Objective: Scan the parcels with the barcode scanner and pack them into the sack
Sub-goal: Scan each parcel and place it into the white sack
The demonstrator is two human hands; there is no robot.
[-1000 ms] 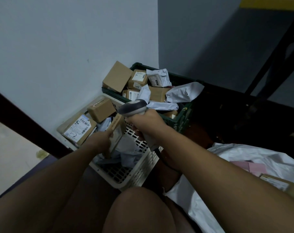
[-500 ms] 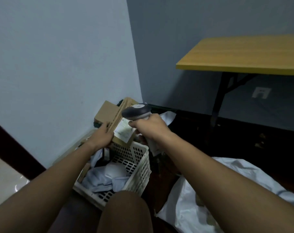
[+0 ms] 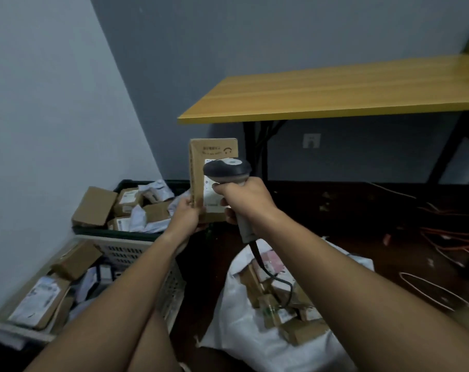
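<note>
Parcels are the business here, and one flat brown cardboard parcel (image 3: 213,181) is held upright in mid-air at the centre of the scene, in front of the far grey wall and below the edge of the yellow wooden table (image 3: 335,95). The left hand (image 3: 186,214) grips its lower left corner, fingers curled round the edge. The right hand (image 3: 244,201) is wrapped tight round the pale handle of the dark-headed corded barcode scanner (image 3: 226,170), whose head sits just in front of the parcel's near face, partly covering its white label.

By my reading the step in hand is the scan itself: parcel lifted, label turned toward the scanner. The next move calls for carrying the parcel down and to the right, to the open white woven sack (image 3: 255,331) on the near floor, and dropping it among the boxes already inside. The scanner's dark cable trails down over the sack's mouth, so it could snag.

Printing and a small smile-like mark run across the parcel's top; the label text is too blurred to read. Its edges look crisp, and it looks light and stiff enough for a one-handed carry.

At the near left a white perforated plastic crate (image 3: 147,251) holds more labelled boxes and grey mailers, and beyond it a dark green plastic crate (image 3: 115,232) is heaped with others, so plenty seems left to do.
</note>
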